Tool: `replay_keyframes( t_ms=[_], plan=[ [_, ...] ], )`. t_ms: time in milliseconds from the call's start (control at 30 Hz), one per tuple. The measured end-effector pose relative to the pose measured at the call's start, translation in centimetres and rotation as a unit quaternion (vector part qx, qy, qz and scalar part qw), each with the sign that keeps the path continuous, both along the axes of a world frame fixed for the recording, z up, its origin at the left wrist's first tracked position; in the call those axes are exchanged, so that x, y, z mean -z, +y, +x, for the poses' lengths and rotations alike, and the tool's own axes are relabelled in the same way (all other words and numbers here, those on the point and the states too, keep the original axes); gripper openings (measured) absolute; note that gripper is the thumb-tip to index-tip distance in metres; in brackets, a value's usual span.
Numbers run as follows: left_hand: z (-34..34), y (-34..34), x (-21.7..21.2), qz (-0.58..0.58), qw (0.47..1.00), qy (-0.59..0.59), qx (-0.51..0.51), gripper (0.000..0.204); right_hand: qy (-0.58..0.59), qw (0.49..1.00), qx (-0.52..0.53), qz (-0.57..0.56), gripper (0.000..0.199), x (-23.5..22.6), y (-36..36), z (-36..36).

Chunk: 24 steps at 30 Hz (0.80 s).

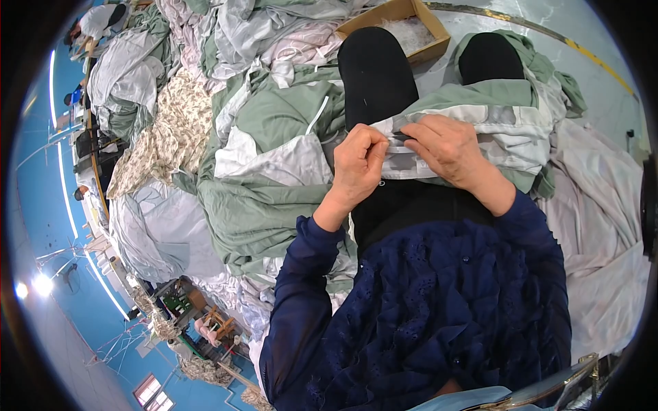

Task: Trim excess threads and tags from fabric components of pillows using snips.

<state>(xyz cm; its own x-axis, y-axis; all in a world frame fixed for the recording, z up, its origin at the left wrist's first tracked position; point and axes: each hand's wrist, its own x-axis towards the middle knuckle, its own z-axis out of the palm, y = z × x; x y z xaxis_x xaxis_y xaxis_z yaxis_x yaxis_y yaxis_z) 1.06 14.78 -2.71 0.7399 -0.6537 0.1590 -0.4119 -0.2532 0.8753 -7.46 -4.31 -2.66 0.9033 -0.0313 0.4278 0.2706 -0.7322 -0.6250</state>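
A green and white cloth (510,123) lies across my lap, its white band stretched between my hands. My left hand (358,163) is closed, thumb and forefinger pinching the edge of the white band. Close beside it on the right, my right hand (447,149) curls over the same band. A small dark tool (400,136) pokes out from the right fingertips toward the left hand; most of it is hidden, so its exact kind does not show. More of the green cloth (260,212) spreads out to the left of my legs.
Heaped fabrics lie on the left, among them a floral-patterned cloth (179,120) and pale grey cloth (147,229). An open cardboard box (430,49) with clear plastic inside stands beyond my knees. Pale pinkish cloth (596,198) drapes at my right. Farther left are workbenches and people.
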Motion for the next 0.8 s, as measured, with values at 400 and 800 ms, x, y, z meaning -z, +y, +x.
replay_keyframes(
  t_ms=[400,800],
  plan=[
    [0.0,0.2,0.0,-0.002,1.000,-0.001,0.009,0.008,-0.018,1.000,-0.008,0.013,0.020,0.8,0.2,0.5],
    [3.1,-0.3,-2.3,-0.071,0.992,0.096,-0.050,0.006,0.014,0.990,0.077,0.119,0.021,0.2,-2.5,0.5]
  ],
)
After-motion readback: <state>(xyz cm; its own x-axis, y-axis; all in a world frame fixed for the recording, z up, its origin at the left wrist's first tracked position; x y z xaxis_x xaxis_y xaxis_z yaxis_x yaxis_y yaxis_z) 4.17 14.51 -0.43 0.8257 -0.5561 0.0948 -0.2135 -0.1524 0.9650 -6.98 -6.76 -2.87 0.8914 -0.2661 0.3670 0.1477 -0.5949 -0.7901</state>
